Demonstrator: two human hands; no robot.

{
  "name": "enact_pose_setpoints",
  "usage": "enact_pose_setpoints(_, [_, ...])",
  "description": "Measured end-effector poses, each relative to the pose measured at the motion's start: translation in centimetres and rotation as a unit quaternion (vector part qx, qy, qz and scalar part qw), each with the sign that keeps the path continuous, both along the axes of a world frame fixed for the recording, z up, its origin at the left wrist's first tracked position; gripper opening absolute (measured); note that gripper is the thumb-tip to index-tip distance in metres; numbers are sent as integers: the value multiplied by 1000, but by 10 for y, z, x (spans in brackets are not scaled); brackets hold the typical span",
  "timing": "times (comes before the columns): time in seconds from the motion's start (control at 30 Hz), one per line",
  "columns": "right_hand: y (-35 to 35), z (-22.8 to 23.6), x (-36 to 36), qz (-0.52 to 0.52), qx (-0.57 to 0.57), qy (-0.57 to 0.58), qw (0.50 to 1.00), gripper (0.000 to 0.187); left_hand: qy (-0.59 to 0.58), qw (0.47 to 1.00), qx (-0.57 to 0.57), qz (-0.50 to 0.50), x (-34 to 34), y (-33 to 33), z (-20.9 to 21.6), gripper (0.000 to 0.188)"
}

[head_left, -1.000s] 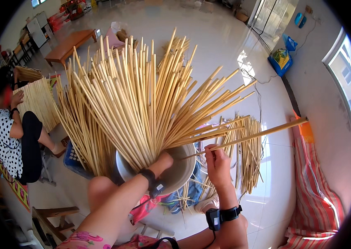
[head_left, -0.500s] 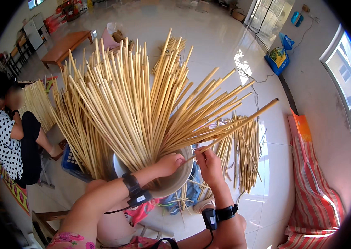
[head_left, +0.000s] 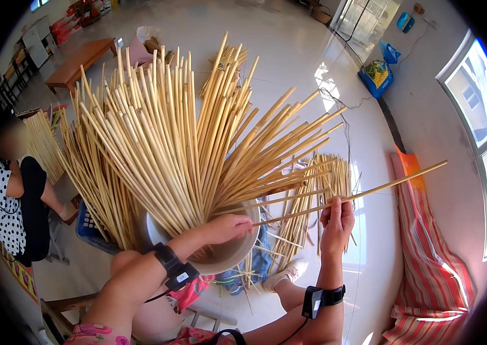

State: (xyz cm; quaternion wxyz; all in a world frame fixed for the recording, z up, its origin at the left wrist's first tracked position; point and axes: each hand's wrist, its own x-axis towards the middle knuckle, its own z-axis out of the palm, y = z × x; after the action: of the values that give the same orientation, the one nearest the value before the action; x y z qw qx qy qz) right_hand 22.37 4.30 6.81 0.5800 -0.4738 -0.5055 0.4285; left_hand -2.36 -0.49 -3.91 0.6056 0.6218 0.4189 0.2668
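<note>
A long, thin, straw-coloured reed stalk slants up to the right, separate from the others. My right hand pinches it partway along, while the fingers of my left hand close on its lower end. My left hand is above the rim of a pale round tub. Out of the tub fans a thick bunch of similar reed stalks. The bunch and my left forearm hide much of the tub's inside. Dark bands with small boxes are strapped round both wrists.
More stalks lie on the floor to the right. A blue crate with stalks is left of the tub. Another person sits at far left. Striped red cloth lies along the right wall, beyond a trailing cable.
My right hand has moved right, away from my left hand. The held stalk has swung out to the right, lower and clear of the bunch. The whole view has shifted slightly.
</note>
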Motion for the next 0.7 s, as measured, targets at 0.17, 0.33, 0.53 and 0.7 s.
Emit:
enact_pose_setpoints(0.17, [5,-11,9,-52,-67,70,994,21,-50,993,-107,-2,-4,3,21,28])
enact_pose_setpoints(0.33, [-4,-21,-14,-24,-62,67,995,21,-13,985,-142,101,-3,6,18,36])
enact_pose_setpoints(0.53, [-11,-24,-22,-31,-76,74,994,21,185,964,-135,135,11,5,45,48])
enact_pose_setpoints(0.7, [2,-37,-3,-25,-109,86,990,23,-98,976,-190,27,-6,2,38,26])
